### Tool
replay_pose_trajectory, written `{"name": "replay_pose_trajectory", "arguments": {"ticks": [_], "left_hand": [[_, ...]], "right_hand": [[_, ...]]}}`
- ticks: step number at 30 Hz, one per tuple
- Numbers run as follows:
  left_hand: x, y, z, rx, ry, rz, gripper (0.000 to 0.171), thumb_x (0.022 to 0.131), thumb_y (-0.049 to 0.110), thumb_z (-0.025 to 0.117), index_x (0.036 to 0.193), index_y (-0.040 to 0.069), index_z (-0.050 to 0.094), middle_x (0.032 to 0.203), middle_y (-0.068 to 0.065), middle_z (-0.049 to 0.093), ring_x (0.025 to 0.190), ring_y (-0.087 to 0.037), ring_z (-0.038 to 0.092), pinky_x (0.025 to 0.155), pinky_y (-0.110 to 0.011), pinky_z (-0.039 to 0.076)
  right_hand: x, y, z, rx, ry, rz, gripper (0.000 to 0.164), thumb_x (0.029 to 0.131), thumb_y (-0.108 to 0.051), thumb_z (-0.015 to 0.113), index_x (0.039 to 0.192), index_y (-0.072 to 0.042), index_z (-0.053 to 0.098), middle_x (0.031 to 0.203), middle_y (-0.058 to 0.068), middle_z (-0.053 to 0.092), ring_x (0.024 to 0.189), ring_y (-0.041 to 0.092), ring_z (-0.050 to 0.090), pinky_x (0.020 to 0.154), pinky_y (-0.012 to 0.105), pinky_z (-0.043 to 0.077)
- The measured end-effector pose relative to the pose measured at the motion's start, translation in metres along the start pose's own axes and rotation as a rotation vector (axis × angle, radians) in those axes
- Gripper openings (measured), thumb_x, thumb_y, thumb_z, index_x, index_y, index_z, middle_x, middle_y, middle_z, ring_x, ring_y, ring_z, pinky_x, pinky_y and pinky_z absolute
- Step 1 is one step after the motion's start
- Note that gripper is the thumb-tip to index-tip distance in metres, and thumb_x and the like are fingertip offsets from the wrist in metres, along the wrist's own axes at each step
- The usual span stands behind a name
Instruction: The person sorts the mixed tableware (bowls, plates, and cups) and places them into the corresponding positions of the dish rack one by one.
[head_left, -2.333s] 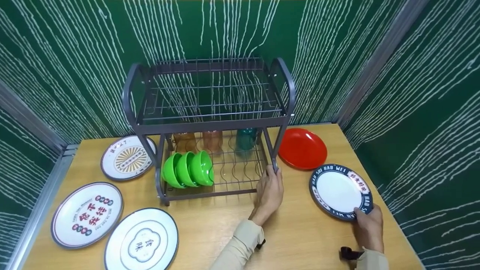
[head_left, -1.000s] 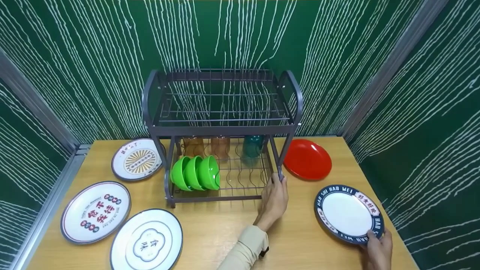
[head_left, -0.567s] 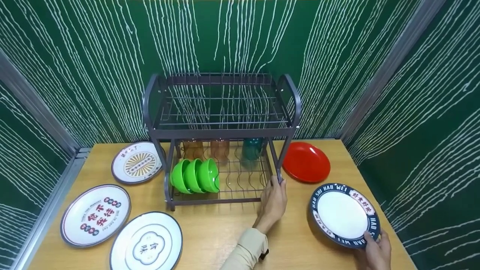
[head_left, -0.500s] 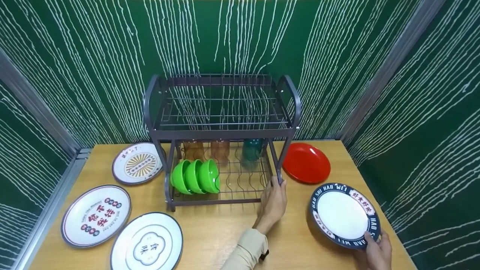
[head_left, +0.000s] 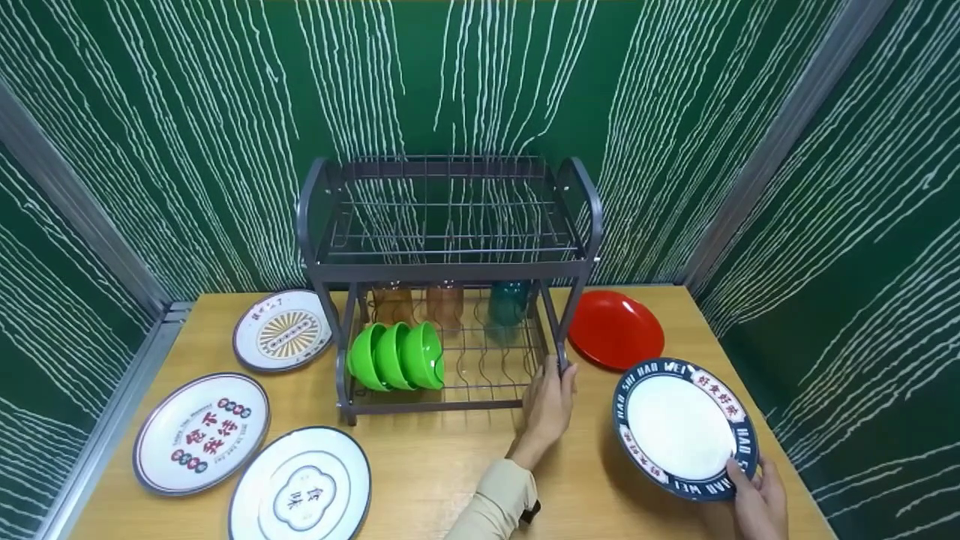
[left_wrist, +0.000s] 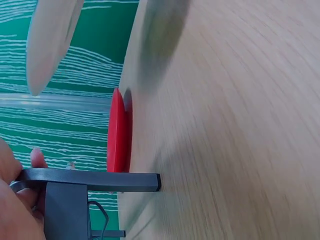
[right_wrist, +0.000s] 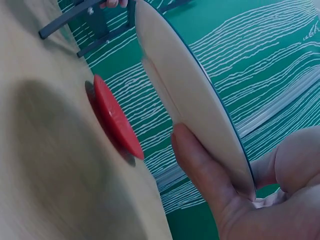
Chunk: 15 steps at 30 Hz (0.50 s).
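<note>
Light wooden table, dark metal rack standing on it, red plate flat at the rack's right, three printed white plates face up at its left and front left

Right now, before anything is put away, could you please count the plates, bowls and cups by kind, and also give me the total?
Plates: 5
Green bowls: 3
See-through cups: 3
Total: 11
</note>
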<state>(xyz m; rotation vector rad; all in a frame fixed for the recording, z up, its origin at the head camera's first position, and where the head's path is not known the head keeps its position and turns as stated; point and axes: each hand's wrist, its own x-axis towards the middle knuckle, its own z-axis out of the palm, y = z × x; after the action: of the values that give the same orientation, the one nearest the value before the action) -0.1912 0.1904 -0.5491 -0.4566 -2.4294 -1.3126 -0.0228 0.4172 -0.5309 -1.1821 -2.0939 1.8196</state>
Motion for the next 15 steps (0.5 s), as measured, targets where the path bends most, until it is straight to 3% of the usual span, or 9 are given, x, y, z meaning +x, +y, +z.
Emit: {"name": "replay_pose_trajectory", "arguments": {"ticks": [3,4,10,15], "left_hand": [[0.0,-0.001,-0.002,-0.061,0.0,0.009,0.013,0.098,0.03,0.051,0.093,0.018,0.053,0.071,0.013,0.054,0.065,-0.008,0.053,0.055,-0.022,0.038],[0.0,-0.002,-0.004,-0.082,-0.009,0.003,0.013,0.098,0.031,0.051,0.094,0.018,0.054,0.072,0.013,0.055,0.066,-0.007,0.052,0.056,-0.021,0.038],[-0.002,0.0,-0.013,-0.229,-0.118,-0.1,0.015,0.099,0.034,0.048,0.1,0.021,0.056,0.083,0.013,0.055,0.073,-0.006,0.05,0.062,-0.021,0.04],[-0.006,0.005,-0.02,-0.329,-0.147,-0.177,0.028,0.099,0.041,0.046,0.113,0.02,0.057,0.088,0.011,0.054,0.08,-0.008,0.051,0.067,-0.023,0.045]], "right_hand": [[-0.004,-0.003,0.002,0.01,-0.012,-0.01,0.071,0.101,-0.032,0.04,0.152,-0.006,-0.002,0.146,0.026,0.031,0.077,-0.014,0.052,0.071,0.014,0.047],[-0.005,-0.005,0.003,0.003,-0.019,-0.001,0.072,0.101,-0.034,0.041,0.152,-0.007,-0.003,0.146,0.025,0.031,0.075,-0.016,0.049,0.071,0.013,0.047],[-0.016,-0.015,0.006,0.033,-0.056,0.014,0.076,0.099,-0.039,0.044,0.152,-0.01,-0.003,0.141,0.02,0.039,0.081,-0.01,0.055,0.077,0.018,0.049],[-0.027,-0.022,0.008,0.11,-0.094,0.02,0.076,0.098,-0.039,0.047,0.153,-0.017,-0.001,0.112,-0.008,0.059,0.09,-0.003,0.06,0.082,0.021,0.05]]}}
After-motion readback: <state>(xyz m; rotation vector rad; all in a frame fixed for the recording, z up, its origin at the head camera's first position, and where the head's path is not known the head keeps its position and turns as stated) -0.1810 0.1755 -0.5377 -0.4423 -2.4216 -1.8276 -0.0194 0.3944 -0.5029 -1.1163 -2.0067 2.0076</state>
